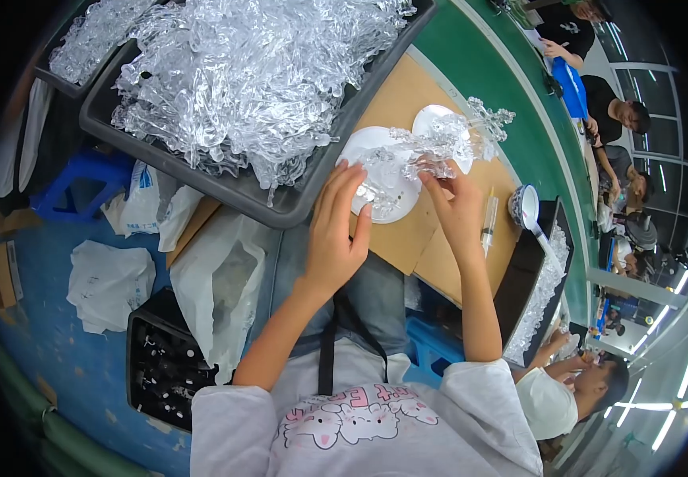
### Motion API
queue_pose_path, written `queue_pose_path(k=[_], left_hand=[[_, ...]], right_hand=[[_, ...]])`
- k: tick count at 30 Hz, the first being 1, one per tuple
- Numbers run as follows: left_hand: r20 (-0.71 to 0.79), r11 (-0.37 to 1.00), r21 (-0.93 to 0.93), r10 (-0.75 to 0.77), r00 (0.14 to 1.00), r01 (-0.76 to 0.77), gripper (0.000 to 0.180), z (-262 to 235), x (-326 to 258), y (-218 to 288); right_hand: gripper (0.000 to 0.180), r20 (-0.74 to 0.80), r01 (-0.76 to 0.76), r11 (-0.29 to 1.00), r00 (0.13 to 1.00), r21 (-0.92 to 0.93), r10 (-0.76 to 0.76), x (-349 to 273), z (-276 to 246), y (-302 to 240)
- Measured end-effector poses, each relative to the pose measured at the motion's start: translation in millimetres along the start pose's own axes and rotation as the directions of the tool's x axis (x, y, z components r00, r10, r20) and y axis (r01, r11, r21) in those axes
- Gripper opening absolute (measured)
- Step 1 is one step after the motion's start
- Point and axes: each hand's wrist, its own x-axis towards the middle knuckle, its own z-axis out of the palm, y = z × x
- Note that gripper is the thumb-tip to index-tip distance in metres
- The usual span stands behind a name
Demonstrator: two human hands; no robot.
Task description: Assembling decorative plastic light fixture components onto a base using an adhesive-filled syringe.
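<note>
My left hand [337, 219] rests at the near left edge of a white round plate [389, 208], fingers stretched out and thumb apart. Small clear bits lie on the plate close to its fingertips. On the plate's right side, my right hand [455, 208] has its fingers closed on a clear plastic piece [437, 165]; the fingertips are partly hidden. More clear branched plastic pieces [487, 127] lie in a heap over a second white round plate [427, 118]. To the right of my right hand, a syringe [488, 219] lies on the brown board [395, 246].
A large black tray [201, 187] heaped with clear plastic pieces [240, 87] stands at the left. At the right are a bowl with a white spoon [525, 205] and a dark bin [560, 222] of clear pieces. A black crate [141, 342] sits on the floor; co-workers sit along the right.
</note>
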Motion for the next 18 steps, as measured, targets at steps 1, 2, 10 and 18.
queue_pose_path(k=[1, 2, 10, 18], left_hand=[[0.007, 1.000, 0.002, 0.030, 1.000, -0.030, 0.045, 3, 5, -2], [0.008, 1.000, -0.002, 0.030, 1.000, -0.030, 0.045, 4, 9, -2], [0.129, 0.998, 0.055, 0.009, 0.992, -0.016, 0.055, 18, 42, -8], [0.237, 0.993, 0.001, 0.114, 0.965, -0.117, 0.024, 27, 73, -34]], right_hand=[[0.025, -0.002, -0.002, 1.000, 1.000, -0.005, 0.002, -1, 0, 1], [0.026, -0.023, 0.051, 0.998, 0.998, -0.043, -0.052, -3, 0, 2], [0.029, -0.109, 0.346, 0.900, 0.917, -0.266, -0.385, -5, 1, 8], [0.022, -0.122, 0.050, 0.984, 0.992, 0.170, -0.030, -11, 11, 9]])
